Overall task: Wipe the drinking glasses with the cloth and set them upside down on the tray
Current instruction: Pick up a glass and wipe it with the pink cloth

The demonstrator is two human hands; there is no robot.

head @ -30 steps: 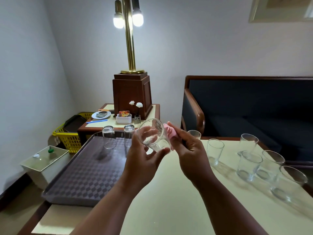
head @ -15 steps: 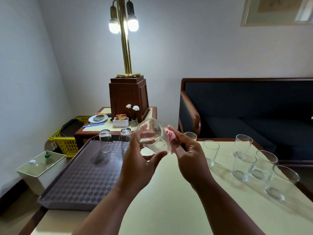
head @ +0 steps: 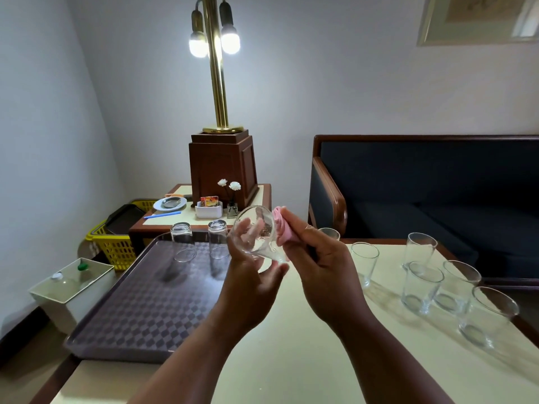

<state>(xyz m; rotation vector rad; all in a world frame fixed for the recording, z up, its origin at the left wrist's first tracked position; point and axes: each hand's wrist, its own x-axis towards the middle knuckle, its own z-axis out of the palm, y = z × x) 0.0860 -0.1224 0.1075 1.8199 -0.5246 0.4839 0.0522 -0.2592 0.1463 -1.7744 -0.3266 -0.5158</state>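
Head camera looks down over both forearms at a cream table, with the hands raised together above its middle. The left hand grips a clear drinking glass held in the air and tilted well off upright, its wide end turned up and to the left. The fingers curl round the far wall and show through the glass, and the thumb sits at its lower end. The right hand pinches a bunched pink cloth between thumb and curled fingers and holds it against the right side of that glass. A brown checkered tray lies on the left part of the table. At its far end two glasses stand upside down, one to the left and one just beside the held glass, apart from each other. On the right part of the table, off the tray, upright glasses stand: one mostly hidden behind the right hand, one near the wrist, and a cluster of four further right. Behind the tray a side table bears a lit brass lamp on a wooden base, a small white dish and two white flowers. A yellow basket and a white lidded box sit on the floor at left, and a dark sofa stands at right.
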